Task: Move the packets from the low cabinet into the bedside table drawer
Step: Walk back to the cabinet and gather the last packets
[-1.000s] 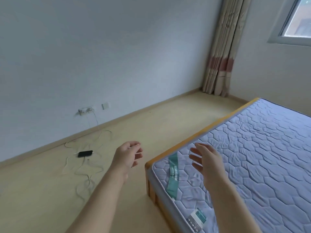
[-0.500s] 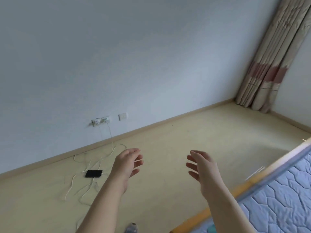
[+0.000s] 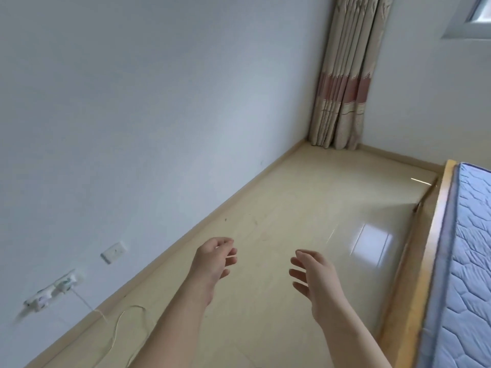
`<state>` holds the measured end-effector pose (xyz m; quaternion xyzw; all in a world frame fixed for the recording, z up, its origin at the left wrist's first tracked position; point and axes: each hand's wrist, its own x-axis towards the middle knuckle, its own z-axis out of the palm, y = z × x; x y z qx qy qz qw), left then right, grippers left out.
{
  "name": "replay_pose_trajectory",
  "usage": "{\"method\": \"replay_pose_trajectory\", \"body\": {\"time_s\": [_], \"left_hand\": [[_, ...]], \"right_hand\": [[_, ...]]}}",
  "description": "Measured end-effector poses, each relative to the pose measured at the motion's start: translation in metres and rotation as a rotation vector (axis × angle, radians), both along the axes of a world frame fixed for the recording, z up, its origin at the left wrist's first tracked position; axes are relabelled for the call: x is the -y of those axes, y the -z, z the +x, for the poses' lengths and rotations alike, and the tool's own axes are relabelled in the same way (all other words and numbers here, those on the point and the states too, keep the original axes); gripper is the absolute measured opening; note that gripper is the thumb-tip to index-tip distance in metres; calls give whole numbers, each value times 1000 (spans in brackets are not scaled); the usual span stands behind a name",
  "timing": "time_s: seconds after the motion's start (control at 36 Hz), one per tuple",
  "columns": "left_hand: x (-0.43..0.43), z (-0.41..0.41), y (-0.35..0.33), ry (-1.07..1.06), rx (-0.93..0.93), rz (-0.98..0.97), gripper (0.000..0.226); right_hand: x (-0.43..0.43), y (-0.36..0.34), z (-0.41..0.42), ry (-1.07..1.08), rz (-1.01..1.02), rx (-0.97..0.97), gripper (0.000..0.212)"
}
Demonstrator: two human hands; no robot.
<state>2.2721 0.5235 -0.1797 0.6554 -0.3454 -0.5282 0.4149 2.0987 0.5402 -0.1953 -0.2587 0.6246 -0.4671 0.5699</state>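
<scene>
Two hands are in view, the left hand and the right hand. The room holds one curtain, one window seen only at its corner, one mattress and one wooden bed frame. The wall carries one switch plate and one socket block, its plugs too blurred to count. One thin white cable lies on the floor.

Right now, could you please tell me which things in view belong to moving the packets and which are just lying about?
Job: left hand, right hand, both open and empty; packets, cabinet and drawer not in view.
Lying about: mattress, curtain, wall socket, white cable on the floor.
</scene>
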Motion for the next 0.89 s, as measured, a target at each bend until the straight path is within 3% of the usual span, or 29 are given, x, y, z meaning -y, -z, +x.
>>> {"method": "replay_pose_trajectory", "body": {"time_s": [0.17,0.53,0.89], "left_hand": [[151,-49,1,100,27,-50,11],[456,-245,-36,336,-3,-101,12],[744,-497,-25,654,-26,-124,15]], "right_hand": [[139,3,-50,108,-50,4,10],[408,-42,-221,240,-120,-78,11],[657,-36,-434,466,-84,-179,8]]}}
